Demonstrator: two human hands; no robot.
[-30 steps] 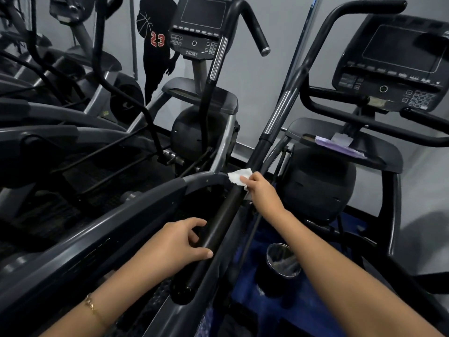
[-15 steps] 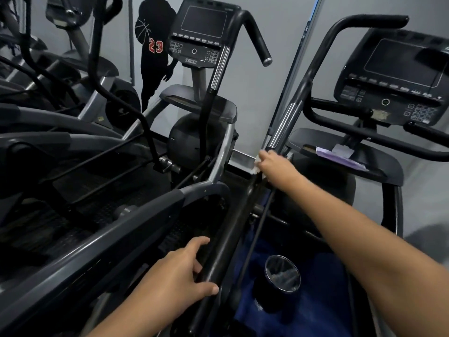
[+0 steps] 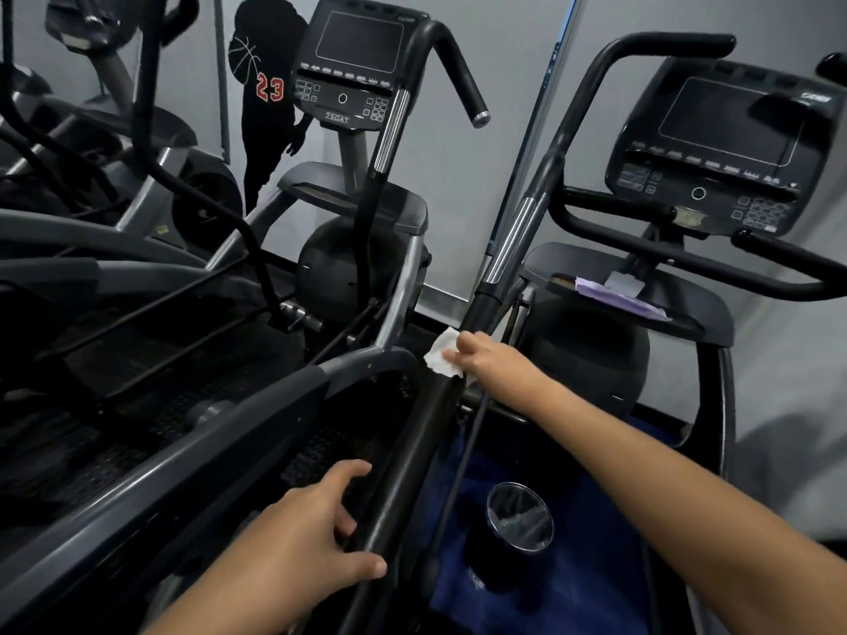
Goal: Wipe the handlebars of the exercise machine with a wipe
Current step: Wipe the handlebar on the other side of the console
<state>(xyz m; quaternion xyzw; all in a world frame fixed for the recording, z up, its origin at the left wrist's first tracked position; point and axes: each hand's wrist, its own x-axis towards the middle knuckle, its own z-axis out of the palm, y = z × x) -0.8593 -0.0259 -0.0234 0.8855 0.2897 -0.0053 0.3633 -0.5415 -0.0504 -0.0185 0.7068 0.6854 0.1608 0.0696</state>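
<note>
The right hand [image 3: 488,359] presses a crumpled white wipe [image 3: 443,358] against the long black tubular handlebar [image 3: 415,456] of the exercise machine, fingers closed on the wipe, just below the bar's chrome sleeve [image 3: 509,242]. The left hand [image 3: 298,549] sits lower on the same handlebar, thumb and fingers curled partway round the tube and touching it. A black cup [image 3: 515,538] with a shiny rim stands beside the bar on a blue floor mat [image 3: 591,584]. The machine's dark console [image 3: 724,144] is mounted upper right.
</note>
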